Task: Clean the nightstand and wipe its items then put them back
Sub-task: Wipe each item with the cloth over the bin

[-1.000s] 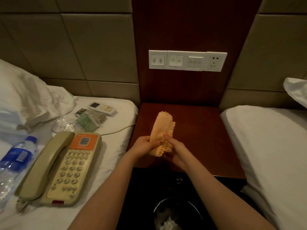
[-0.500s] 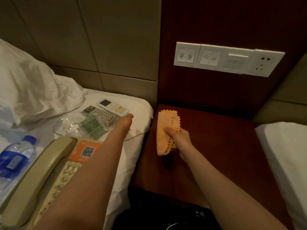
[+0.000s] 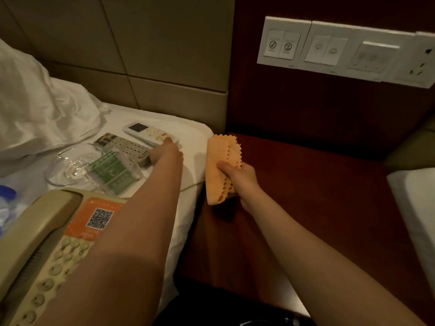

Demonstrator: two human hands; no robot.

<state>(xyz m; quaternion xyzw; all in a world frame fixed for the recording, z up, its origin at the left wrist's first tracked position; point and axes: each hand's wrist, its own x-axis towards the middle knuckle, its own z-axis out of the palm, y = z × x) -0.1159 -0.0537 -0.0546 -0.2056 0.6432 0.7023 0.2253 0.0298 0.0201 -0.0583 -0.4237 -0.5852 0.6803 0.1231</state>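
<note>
The dark red-brown nightstand stands between two beds, its top bare. My right hand holds a folded orange cloth above its left edge. My left hand reaches across the left bed and its fingertips touch the near end of a white remote. Beside it lie a grey remote, a green packet and a glass ashtray. A beige phone with an orange label lies nearer, under my left forearm.
A crumpled white pillow lies at the left. A blue-capped bottle shows at the left edge. The switch panel is on the wood wall. A second white bed lies at the right. The phone cord crosses the sheet.
My left hand let go of the cloth and reached left over the bed to the white remote. The right hand keeps the cloth. The view moved closer and leftward.
</note>
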